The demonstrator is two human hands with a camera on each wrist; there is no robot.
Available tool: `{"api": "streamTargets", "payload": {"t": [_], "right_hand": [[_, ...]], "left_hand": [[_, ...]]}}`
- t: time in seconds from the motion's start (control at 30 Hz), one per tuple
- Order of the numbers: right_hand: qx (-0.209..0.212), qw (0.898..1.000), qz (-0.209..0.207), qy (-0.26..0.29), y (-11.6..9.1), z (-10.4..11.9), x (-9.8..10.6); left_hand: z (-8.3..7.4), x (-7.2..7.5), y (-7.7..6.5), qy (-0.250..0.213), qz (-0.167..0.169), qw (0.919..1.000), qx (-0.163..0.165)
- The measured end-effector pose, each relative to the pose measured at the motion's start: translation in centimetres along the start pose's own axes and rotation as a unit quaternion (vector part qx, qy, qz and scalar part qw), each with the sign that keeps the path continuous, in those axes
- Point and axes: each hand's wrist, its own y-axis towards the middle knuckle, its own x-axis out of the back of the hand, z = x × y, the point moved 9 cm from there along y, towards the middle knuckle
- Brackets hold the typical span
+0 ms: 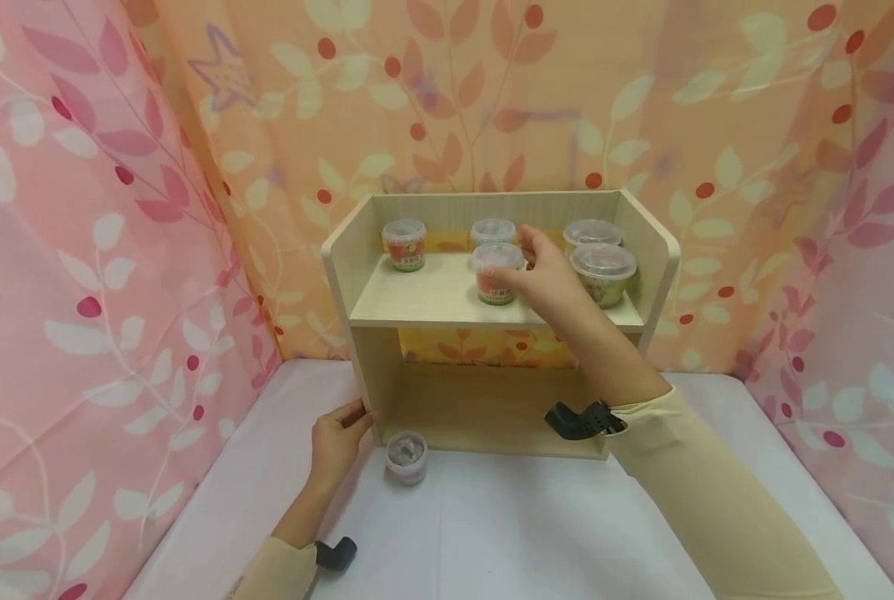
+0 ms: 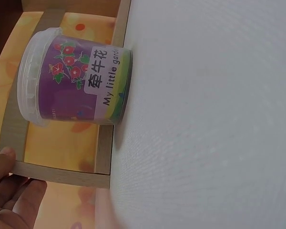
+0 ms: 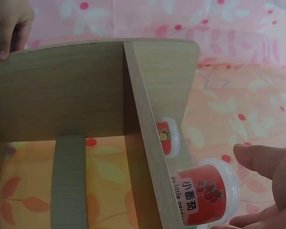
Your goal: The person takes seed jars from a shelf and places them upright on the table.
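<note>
In the head view my left hand (image 1: 336, 442) pinches the lower left side panel of a wooden two-tier shelf (image 1: 424, 304), thumb on one face and fingers on the other. Close by on the table stands a lidded plastic cup with a purple label (image 2: 69, 81). My right hand (image 1: 547, 271) is at the upper tier, thumb and fingers spread around the lid of a red-labelled cup (image 3: 202, 193). A gap shows between the thumb and that lid in the right wrist view. The cup stands upright on the shelf board.
Another red-labelled cup (image 1: 406, 246) stands at the upper tier's left. One more cup (image 1: 493, 231) sits behind the middle one. Two wider lidded tubs (image 1: 602, 271) are at the right. White cloth (image 1: 491, 525) covers the table, and patterned curtains (image 1: 491, 100) surround it.
</note>
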Motion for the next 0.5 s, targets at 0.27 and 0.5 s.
{"api": "streamTargets", "payload": {"t": [0.27,0.5], "right_hand": [[-0.017,1.0,-0.001,0.011,0.9,-0.6,-0.2],[-0.019,1.0,0.0,0.019,1.4,-1.1,-0.2]], "left_hand": [[-0.2,0.1,0.1,-0.009,0.002,0.9999,-0.006],[-0.1,0.0,0.1,-0.002,0.004,1.0,-0.001]]}}
